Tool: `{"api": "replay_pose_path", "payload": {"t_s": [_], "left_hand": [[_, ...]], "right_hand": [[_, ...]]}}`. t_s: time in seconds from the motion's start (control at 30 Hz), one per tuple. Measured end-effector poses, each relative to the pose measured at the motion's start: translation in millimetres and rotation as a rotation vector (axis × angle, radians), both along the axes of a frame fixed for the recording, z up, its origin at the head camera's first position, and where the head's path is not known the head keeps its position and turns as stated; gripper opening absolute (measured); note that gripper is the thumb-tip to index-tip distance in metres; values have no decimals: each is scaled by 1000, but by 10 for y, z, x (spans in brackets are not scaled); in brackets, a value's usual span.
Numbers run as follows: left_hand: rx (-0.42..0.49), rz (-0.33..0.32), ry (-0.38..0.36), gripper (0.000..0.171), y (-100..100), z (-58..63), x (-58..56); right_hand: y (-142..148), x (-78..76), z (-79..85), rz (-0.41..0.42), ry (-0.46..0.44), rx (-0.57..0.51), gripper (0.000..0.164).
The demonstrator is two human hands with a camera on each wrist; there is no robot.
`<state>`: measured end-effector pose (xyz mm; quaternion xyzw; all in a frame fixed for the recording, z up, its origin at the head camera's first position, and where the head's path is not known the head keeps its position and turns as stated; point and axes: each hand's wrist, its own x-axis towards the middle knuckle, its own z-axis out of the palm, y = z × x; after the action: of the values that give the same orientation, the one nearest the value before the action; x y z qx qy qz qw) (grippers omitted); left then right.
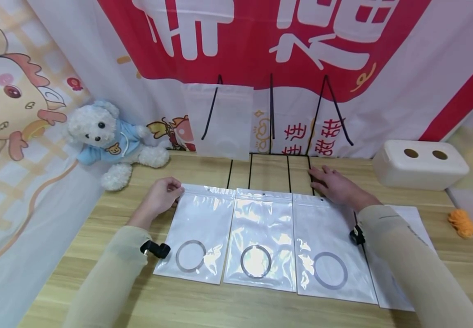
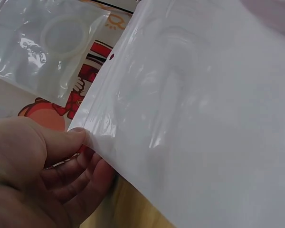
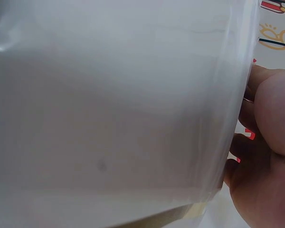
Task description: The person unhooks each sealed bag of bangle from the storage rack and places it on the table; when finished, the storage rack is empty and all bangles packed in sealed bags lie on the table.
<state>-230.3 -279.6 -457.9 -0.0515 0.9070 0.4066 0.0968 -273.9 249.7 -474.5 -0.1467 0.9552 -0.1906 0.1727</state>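
Note:
In the head view, my left hand (image 1: 160, 200) pinches the top left corner of the leftmost white zip bag (image 1: 203, 214), which has a grey ring near its bottom. The left wrist view shows the thumb of my left hand (image 2: 42, 171) on top of the bag's corner (image 2: 99, 123) and the fingers below. Two similar bags, a middle zip bag (image 1: 263, 228) and a third zip bag (image 1: 322, 228), lie beside it in a row. My right hand (image 1: 336, 184) rests with fingers extended by the third bag's top edge. A fourth bag (image 1: 408, 218) lies partly hidden under the right forearm.
Another pale bag (image 1: 224, 123) stands against the back cloth, among black cords (image 1: 272, 109) that run down onto the wooden table (image 1: 76, 241). A white plush bear (image 1: 113, 136) sits at the left, a white box with two holes (image 1: 419, 166) and an orange yarn bundle (image 1: 462, 223) at the right.

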Motion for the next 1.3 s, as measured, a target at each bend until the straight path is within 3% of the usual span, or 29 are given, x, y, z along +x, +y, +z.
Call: {"api": "replay_pose_path", "payload": {"t_s": [0.53,0.83,0.97,1.13,1.3], "left_hand": [[-25,17,0,22,0,5,-7],[-84,1,-83,30,-8,52,-12],[-88,-15,-87,32,-32,54,-21],[-123,-43,-9,36,-72,134,-33],[-52,-30,116,40,-5,398,-105]], "right_hand": [[-10,5,24,13,18,-3,64],[-31,21,35,-4,0,-1,65],[-28,18,28,3,7,-1,65],[-26,26,31,15,15,-4,64],[-18,32,25,12,19,-2,64]]}}
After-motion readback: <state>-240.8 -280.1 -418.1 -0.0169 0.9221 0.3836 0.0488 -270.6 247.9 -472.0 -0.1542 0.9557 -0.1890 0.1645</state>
